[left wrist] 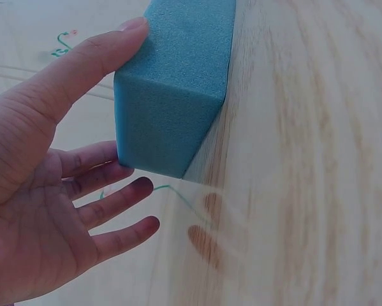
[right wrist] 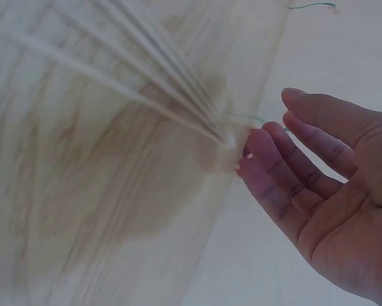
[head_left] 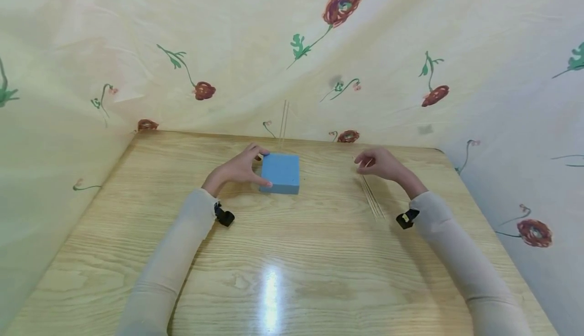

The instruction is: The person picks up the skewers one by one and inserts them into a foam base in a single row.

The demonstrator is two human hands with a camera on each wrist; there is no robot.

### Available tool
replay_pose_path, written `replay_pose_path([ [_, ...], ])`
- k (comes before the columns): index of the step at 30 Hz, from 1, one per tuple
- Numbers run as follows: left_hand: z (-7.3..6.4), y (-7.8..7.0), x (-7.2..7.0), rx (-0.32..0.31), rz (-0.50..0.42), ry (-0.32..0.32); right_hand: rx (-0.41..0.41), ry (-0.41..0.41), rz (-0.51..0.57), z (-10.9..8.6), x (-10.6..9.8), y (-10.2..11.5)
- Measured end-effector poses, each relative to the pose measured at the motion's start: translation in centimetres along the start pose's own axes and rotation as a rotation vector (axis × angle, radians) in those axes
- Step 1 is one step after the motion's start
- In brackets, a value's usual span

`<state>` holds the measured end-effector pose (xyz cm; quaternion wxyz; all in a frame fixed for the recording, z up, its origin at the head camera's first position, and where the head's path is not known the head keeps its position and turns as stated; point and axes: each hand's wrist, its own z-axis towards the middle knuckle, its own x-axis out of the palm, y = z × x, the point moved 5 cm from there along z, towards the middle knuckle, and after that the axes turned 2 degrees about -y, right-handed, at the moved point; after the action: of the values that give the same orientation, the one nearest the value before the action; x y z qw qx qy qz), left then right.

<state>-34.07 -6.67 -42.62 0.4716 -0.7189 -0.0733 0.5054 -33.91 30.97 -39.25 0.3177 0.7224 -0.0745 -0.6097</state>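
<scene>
A blue foam block [head_left: 280,170] rests on the wooden table. My left hand [head_left: 244,167] holds it at its left side, the thumb on its near edge and the index finger toward its far edge. In the left wrist view the other fingers [left wrist: 124,241] spread below the block [left wrist: 171,121]. Two thin sticks [head_left: 285,118] stand up at the block's back; their lower ends are hidden. To the right lie several thin wooden sticks [head_left: 371,196]. Over their far ends is my right hand [head_left: 380,163], fingers loosely bent and thumb apart, close to the sticks [right wrist: 171,83].
The light wooden table [head_left: 319,265] meets a flower-printed cloth [head_left: 246,57] along its back edge. More of this cloth hangs at the left and right sides. A bright light reflection shows on the near part of the table.
</scene>
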Motion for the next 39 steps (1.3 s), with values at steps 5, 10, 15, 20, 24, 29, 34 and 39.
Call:
replay_pose_path([
  [5, 0.1, -0.1, 0.1, 0.01, -0.002, 0.002, 0.043, 0.02, -0.013, -0.6, 0.2, -1.6],
  [10, 0.2, -0.2, 0.0, 0.017, -0.008, -0.001, 0.085, 0.037, 0.003, -1.0, 0.1, -2.7],
  [15, 0.1, -0.1, 0.0, 0.014, -0.013, -0.002, 0.12, 0.056, 0.041, -1.3, 0.2, -3.3],
  [20, 0.2, 0.0, 0.2, 0.012, -0.016, 0.004, 0.137, 0.072, 0.049, -1.4, 0.5, -3.7],
  [24, 0.2, 0.0, 0.2, 0.008, -0.015, 0.008, 0.142, 0.082, 0.05, -1.6, 0.8, -3.9],
  [29, 0.1, 0.0, 0.2, 0.007, -0.014, 0.008, 0.145, 0.086, 0.055, -1.6, 0.8, -4.0],
  [34, 0.1, 0.1, 0.1, 0.008, -0.007, 0.004, 0.142, 0.083, 0.053, -1.6, 0.5, -4.2],
  [39, 0.2, 0.4, 0.1, 0.01, -0.002, 0.003, 0.129, 0.069, 0.028, -1.5, 0.0, -4.6],
])
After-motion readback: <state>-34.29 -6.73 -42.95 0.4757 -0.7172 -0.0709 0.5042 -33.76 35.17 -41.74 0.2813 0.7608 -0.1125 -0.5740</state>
